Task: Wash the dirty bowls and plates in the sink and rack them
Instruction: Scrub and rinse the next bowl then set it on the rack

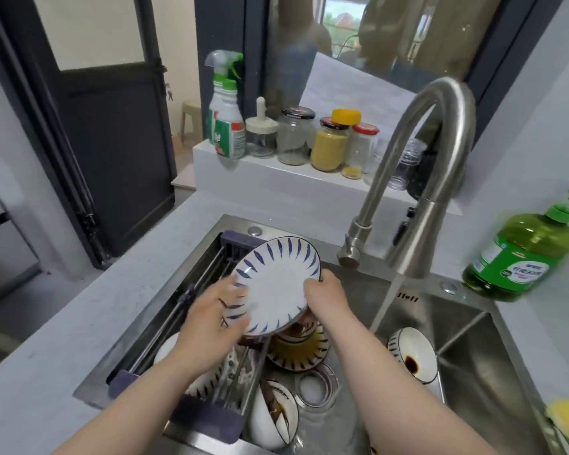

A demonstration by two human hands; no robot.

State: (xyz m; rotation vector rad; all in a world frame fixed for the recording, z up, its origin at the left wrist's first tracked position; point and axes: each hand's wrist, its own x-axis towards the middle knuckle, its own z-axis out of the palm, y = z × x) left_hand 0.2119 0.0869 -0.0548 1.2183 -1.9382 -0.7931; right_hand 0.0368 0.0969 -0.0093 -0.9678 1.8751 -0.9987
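Left hand [211,320] grips the lower left rim of the blue-patterned plate [276,284], fingers curled over its face. The hand is blurred, so exact finger placement cannot be confirmed. Right hand [326,290] pinches the opposite rim. The plate is held tilted in the air above the rack [191,307], which spans the left side of the sink [467,356]. Its face appears clean.

Risks noted:

1. Slip: the glaze is probably wet and the hold is on the rim only. A slip would drop the plate onto the stacked dishes [296,349] just beneath it or onto the rack bars, and chipping is likely.
2. Unstable placement: the rack bars lie flat, with no slots visible. A plate set on edge may slide or roll toward the open part of the sink, so laying it flat looks safer.
3. Re-soiling: the faucet [434,178] is running, and its stream falls just right of the right forearm, close to the sauce-stained bowl [414,353]. Splash could carry sauce back onto the plate.
4. Blocked access: a further dirty bowl [273,415] lies at the near edge of the sink, beside the rack's end. Ware under the rack will be awkward to lift out once the rack fills.
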